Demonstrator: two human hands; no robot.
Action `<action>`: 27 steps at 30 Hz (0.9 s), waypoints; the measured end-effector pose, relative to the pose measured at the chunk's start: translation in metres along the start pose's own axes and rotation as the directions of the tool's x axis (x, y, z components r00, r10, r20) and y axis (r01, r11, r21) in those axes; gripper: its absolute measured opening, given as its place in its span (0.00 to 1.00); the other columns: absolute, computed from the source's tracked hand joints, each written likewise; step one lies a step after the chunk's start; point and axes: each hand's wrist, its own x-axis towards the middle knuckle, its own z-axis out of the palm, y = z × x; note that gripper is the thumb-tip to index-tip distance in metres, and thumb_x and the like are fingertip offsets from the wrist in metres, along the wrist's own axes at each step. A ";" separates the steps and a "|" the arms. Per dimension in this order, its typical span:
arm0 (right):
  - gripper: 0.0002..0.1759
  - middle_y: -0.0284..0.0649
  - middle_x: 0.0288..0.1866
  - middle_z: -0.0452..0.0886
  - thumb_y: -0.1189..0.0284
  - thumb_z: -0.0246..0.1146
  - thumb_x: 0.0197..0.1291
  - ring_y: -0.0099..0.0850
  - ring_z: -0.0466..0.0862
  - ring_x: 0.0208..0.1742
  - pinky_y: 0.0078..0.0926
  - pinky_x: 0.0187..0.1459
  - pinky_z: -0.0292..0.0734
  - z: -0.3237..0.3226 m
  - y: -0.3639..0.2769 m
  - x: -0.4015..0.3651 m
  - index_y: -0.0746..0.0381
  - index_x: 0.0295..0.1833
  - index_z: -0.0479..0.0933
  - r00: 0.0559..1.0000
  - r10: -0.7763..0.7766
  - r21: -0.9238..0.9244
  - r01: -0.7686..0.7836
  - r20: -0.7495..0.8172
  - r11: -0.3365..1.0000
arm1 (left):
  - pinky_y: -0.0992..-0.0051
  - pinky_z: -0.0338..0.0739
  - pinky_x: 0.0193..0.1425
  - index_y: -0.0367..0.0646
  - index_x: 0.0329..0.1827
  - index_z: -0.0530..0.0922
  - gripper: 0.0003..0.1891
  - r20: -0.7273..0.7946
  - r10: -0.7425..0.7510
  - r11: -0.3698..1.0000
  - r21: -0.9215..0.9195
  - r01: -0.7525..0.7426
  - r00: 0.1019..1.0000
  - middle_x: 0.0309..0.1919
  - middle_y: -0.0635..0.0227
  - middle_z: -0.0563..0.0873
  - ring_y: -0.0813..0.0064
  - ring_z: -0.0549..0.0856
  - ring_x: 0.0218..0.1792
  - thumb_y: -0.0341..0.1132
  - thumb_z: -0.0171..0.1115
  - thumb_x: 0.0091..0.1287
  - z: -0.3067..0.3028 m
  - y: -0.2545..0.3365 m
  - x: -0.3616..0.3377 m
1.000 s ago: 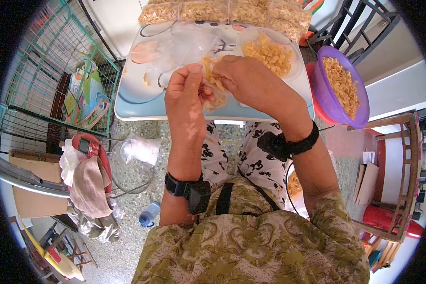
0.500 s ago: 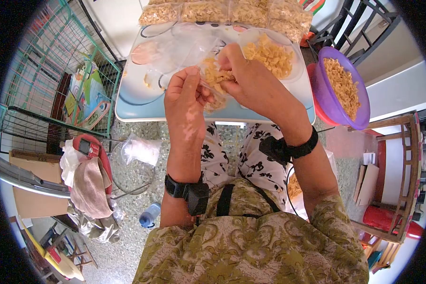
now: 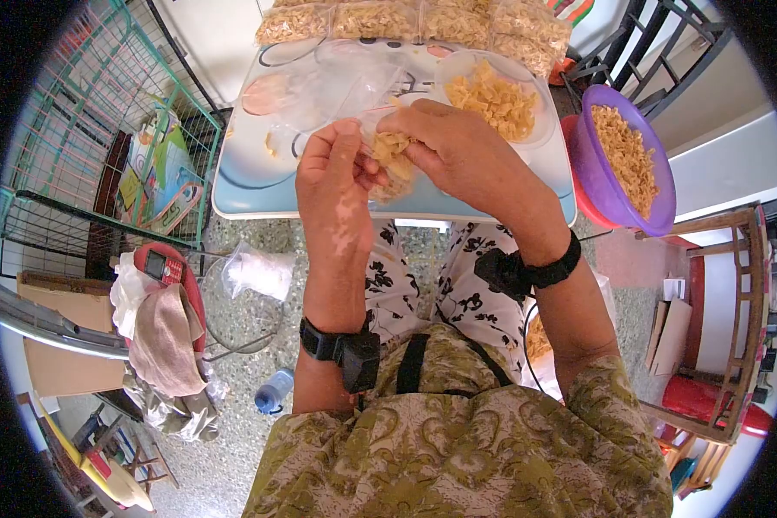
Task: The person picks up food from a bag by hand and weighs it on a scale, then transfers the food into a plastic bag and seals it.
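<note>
My left hand (image 3: 335, 177) pinches the rim of a small clear plastic bag (image 3: 395, 188) above the table's front edge. Yellowish crinkled snack pieces (image 3: 392, 145) are at the bag's mouth, gripped by the fingers of my right hand (image 3: 466, 148). Some pieces show through the lower part of the bag; my fingers hide much of its opening. Just beyond my right hand, a clear shallow dish (image 3: 540, 131) holds a heap of similar pieces. Flat clear plastic bags (image 3: 319, 86) lie on the table past my left hand.
Filled bags of pieces (image 3: 371, 24) are lined up at the back of the patterned table (image 3: 255, 192). A purple basin (image 3: 662, 211) full of browner pieces stands to the right. On the left are a green wire rack (image 3: 104, 112), a red stool with a phone (image 3: 164, 268) and a bottle (image 3: 274, 393).
My right hand has shifted slightly left and down, bringing the snack pieces closer to the bag's mouth. My left hand stays almost in place on the bag.
</note>
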 end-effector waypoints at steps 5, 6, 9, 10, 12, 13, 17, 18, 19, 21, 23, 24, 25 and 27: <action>0.10 0.52 0.37 0.81 0.70 0.55 0.58 0.50 0.82 0.39 0.46 0.40 0.76 0.001 0.005 0.003 0.63 0.41 0.76 0.998 -0.045 -0.070 0.049 0.052 0.996 | 0.82 0.72 0.27 0.40 0.41 0.76 0.09 -0.018 -0.002 0.999 0.042 0.003 1.000 0.24 0.74 0.77 0.84 0.75 0.23 0.37 0.62 0.68 0.003 0.001 -0.002; 0.10 0.52 0.36 0.81 0.70 0.55 0.57 0.50 0.82 0.38 0.46 0.39 0.76 0.001 0.005 0.004 0.63 0.40 0.76 0.994 -0.049 -0.110 0.059 0.093 0.992 | 0.82 0.72 0.26 0.40 0.41 0.76 0.10 -0.001 -0.004 0.999 0.042 0.004 1.000 0.23 0.74 0.77 0.84 0.75 0.22 0.38 0.62 0.68 0.005 0.001 -0.003; 0.10 0.53 0.34 0.81 0.70 0.54 0.58 0.50 0.82 0.38 0.46 0.38 0.76 -0.003 0.001 0.007 0.62 0.41 0.76 0.984 0.013 -0.112 0.007 0.175 0.994 | 0.82 0.72 0.25 0.40 0.41 0.76 0.10 0.022 -0.009 0.999 0.043 0.009 1.000 0.23 0.73 0.77 0.84 0.75 0.22 0.38 0.62 0.68 0.002 0.000 -0.003; 0.10 0.53 0.34 0.81 0.70 0.54 0.58 0.50 0.82 0.38 0.46 0.38 0.76 -0.005 -0.001 0.008 0.62 0.41 0.76 0.985 0.012 -0.112 0.007 0.175 0.994 | 0.82 0.72 0.25 0.40 0.41 0.76 0.10 0.029 -0.015 0.999 0.043 0.014 0.999 0.23 0.73 0.78 0.84 0.75 0.22 0.38 0.62 0.68 0.001 0.000 -0.003; 0.18 0.50 0.37 0.80 0.74 0.55 0.55 0.51 0.80 0.38 0.41 0.39 0.74 -0.007 -0.005 0.010 0.59 0.53 0.74 0.966 0.113 0.057 -0.129 0.231 0.990 | 0.82 0.72 0.25 0.39 0.41 0.75 0.10 0.008 -0.008 1.000 0.030 0.008 1.000 0.23 0.72 0.78 0.83 0.76 0.22 0.38 0.61 0.68 0.002 0.003 -0.002; 0.18 0.50 0.37 0.80 0.74 0.55 0.55 0.51 0.80 0.38 0.41 0.39 0.74 -0.008 -0.006 0.009 0.59 0.53 0.74 0.966 0.112 0.058 -0.129 0.231 0.990 | 0.82 0.73 0.25 0.39 0.41 0.75 0.10 -0.013 -0.002 1.000 0.018 0.002 1.000 0.24 0.72 0.78 0.83 0.76 0.22 0.37 0.61 0.69 0.002 0.004 -0.002; 0.22 0.50 0.40 0.80 0.71 0.56 0.57 0.44 0.82 0.38 0.36 0.40 0.75 -0.012 -0.006 0.005 0.59 0.60 0.70 0.964 0.110 0.174 -0.155 0.243 0.972 | 0.81 0.74 0.25 0.39 0.41 0.75 0.09 -0.029 -0.018 1.000 -0.008 0.018 0.999 0.24 0.71 0.77 0.82 0.76 0.22 0.37 0.60 0.69 -0.002 0.005 0.000; 0.24 0.49 0.42 0.81 0.70 0.57 0.59 0.41 0.82 0.39 0.34 0.41 0.76 -0.014 -0.006 0.004 0.60 0.62 0.69 0.956 0.108 0.178 -0.160 0.273 0.971 | 0.81 0.74 0.25 0.40 0.41 0.75 0.09 -0.026 -0.021 0.999 -0.025 0.021 0.999 0.24 0.71 0.77 0.82 0.76 0.23 0.36 0.60 0.69 -0.002 0.005 0.000; 0.24 0.49 0.42 0.81 0.70 0.57 0.59 0.41 0.82 0.39 0.34 0.41 0.76 -0.016 -0.006 0.004 0.60 0.62 0.69 0.955 0.109 0.182 -0.163 0.275 0.970 | 0.80 0.74 0.25 0.40 0.41 0.74 0.09 -0.025 -0.026 0.999 -0.040 0.025 0.999 0.24 0.71 0.77 0.82 0.76 0.23 0.36 0.59 0.70 -0.001 0.005 0.000; 0.26 0.44 0.46 0.81 0.65 0.60 0.61 0.34 0.82 0.41 0.28 0.43 0.77 -0.017 -0.007 0.002 0.61 0.63 0.68 0.935 0.131 0.254 -0.222 0.331 0.942 | 0.80 0.74 0.26 0.40 0.41 0.74 0.09 -0.017 -0.028 0.998 -0.054 0.028 0.999 0.24 0.72 0.77 0.82 0.76 0.23 0.36 0.59 0.69 -0.002 0.005 0.000; 0.26 0.42 0.48 0.81 0.63 0.61 0.61 0.32 0.82 0.41 0.26 0.44 0.76 -0.018 -0.009 0.000 0.61 0.63 0.69 0.943 0.122 0.292 -0.217 0.310 0.932 | 0.81 0.74 0.26 0.40 0.41 0.74 0.09 -0.009 -0.030 0.997 -0.068 0.030 1.000 0.24 0.72 0.77 0.82 0.76 0.23 0.36 0.60 0.69 -0.002 0.004 0.000; 0.27 0.40 0.50 0.80 0.61 0.62 0.61 0.29 0.81 0.42 0.24 0.45 0.76 -0.019 -0.009 -0.001 0.61 0.63 0.69 0.951 0.115 0.328 -0.211 0.288 0.921 | 0.81 0.74 0.26 0.40 0.41 0.74 0.09 -0.004 -0.015 0.998 -0.069 0.015 1.000 0.24 0.72 0.77 0.82 0.76 0.23 0.36 0.60 0.69 -0.002 0.003 0.000; 0.27 0.40 0.50 0.80 0.61 0.62 0.61 0.29 0.81 0.42 0.24 0.45 0.76 -0.017 -0.008 -0.001 0.61 0.63 0.69 0.951 0.115 0.328 -0.211 0.288 0.921 | 0.81 0.73 0.26 0.40 0.41 0.74 0.09 0.001 0.000 0.998 -0.070 0.000 1.000 0.24 0.72 0.77 0.82 0.76 0.23 0.37 0.60 0.69 -0.002 0.003 0.001; 0.25 0.38 0.44 0.82 0.60 0.63 0.61 0.25 0.81 0.40 0.23 0.42 0.75 -0.013 -0.005 0.000 0.61 0.61 0.72 0.954 0.177 0.313 -0.250 0.242 0.916 | 0.81 0.73 0.26 0.40 0.41 0.74 0.09 0.000 -0.011 0.998 -0.057 0.011 1.000 0.24 0.72 0.77 0.82 0.76 0.23 0.37 0.60 0.69 -0.001 0.004 0.000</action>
